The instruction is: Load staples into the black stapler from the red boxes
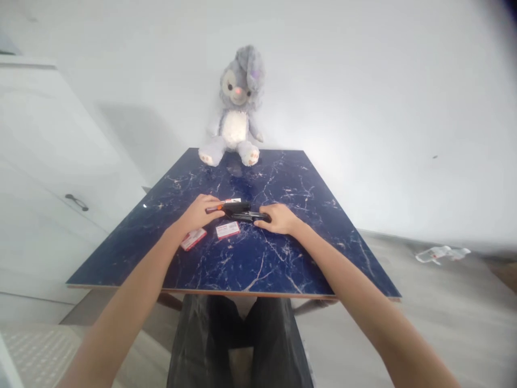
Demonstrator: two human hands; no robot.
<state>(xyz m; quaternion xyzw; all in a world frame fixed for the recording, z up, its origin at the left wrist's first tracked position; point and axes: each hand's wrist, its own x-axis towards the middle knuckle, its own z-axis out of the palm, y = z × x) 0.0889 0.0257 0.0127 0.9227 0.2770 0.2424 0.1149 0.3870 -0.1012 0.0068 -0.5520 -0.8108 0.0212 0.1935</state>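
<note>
Both hands are at a black stapler point(251, 216) over the middle of the table, its parts swung apart. My left hand point(200, 212) is closed round the left end, where a bit of orange shows between thumb and fingers. The right end is pinched between the thumb and fingers of my right hand point(280, 219). Just below the stapler lies a small white-and-red box point(228, 230). A similar box point(193, 238) lies beside my left wrist, partly covered by it. Behind the stapler, the edge of another white-and-red box point(233, 200) shows; most of it is hidden.
A grey plush rabbit point(235, 126) sits at the far edge of the blue marbled table point(258, 264), against the wall. A white cabinet point(48, 161) stands to the left. Some clear and white plastic point(442, 254) lies on the floor at the right.
</note>
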